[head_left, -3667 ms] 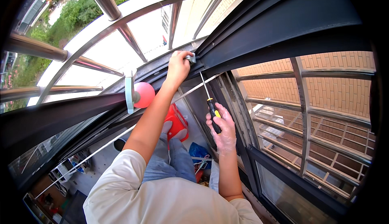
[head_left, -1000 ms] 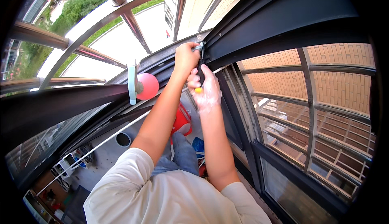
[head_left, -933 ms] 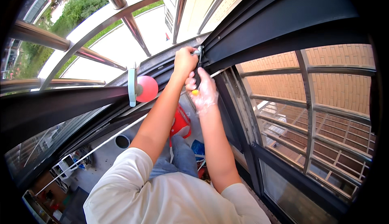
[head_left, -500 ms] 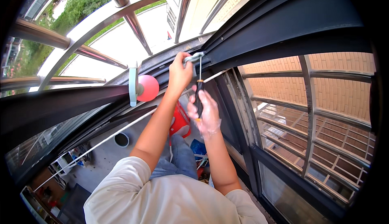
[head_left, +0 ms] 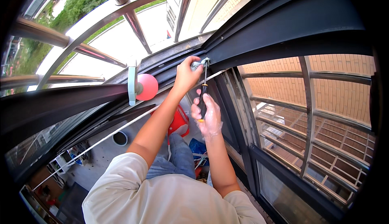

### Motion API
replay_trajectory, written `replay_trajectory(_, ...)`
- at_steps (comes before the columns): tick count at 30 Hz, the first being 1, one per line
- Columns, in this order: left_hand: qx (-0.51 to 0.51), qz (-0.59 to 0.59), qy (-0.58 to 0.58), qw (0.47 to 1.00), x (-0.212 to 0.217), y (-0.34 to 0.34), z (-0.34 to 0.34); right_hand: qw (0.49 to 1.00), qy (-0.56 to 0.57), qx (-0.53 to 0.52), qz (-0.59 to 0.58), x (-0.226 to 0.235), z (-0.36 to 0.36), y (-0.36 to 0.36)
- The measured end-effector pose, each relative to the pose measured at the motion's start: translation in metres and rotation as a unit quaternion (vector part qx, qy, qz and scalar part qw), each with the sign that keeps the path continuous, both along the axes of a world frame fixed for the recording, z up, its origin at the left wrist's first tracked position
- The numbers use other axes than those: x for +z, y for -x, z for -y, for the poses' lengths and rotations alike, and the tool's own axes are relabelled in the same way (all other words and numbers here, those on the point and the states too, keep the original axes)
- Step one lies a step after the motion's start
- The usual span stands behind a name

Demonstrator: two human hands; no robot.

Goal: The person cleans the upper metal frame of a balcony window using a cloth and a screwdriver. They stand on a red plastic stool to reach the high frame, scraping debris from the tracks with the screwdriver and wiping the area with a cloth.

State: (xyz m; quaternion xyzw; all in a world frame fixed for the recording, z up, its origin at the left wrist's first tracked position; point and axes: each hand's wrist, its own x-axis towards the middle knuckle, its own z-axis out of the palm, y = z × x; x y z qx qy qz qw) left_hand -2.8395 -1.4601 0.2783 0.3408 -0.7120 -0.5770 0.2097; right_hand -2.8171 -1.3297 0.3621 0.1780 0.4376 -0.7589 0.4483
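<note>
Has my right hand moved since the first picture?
Yes: judged against the pink ball, your right hand, gripping the screwdriver, has shifted left, nearer to the ball.

From my remote station I see green shrubs [head_left: 83,7] beyond steel bars [head_left: 40,33], a brick wall [head_left: 340,64] and a blue bag [head_left: 197,146].

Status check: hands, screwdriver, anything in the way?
Left hand pinching grey cloth-like piece. Gloved right hand gripping screwdriver, tip at cloth, near black frame. White line crosses behind shaft; obstruction unclear.
</note>
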Motion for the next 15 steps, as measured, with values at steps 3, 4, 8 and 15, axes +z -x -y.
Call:
replay_trajectory(3,-0.012,0.034,0.029,0.999,0.003,0.013,0.007,0.998,0.059,-0.012,0.027,-0.017,0.007,0.015)
replay_trajectory(4,-0.015,0.042,0.041,0.998,0.005,0.019,0.009,0.997,0.068,-0.022,0.036,-0.02,0.01,0.02)
replay_trajectory(8,-0.025,0.078,0.055,0.995,-0.001,0.031,0.014,0.989,0.04,-0.061,0.126,-0.024,0.031,0.041)
replay_trajectory(15,-0.042,0.068,-0.074,0.994,0.029,0.021,0.016,0.998,0.028,-0.053,-0.006,-0.002,0.043,0.024)
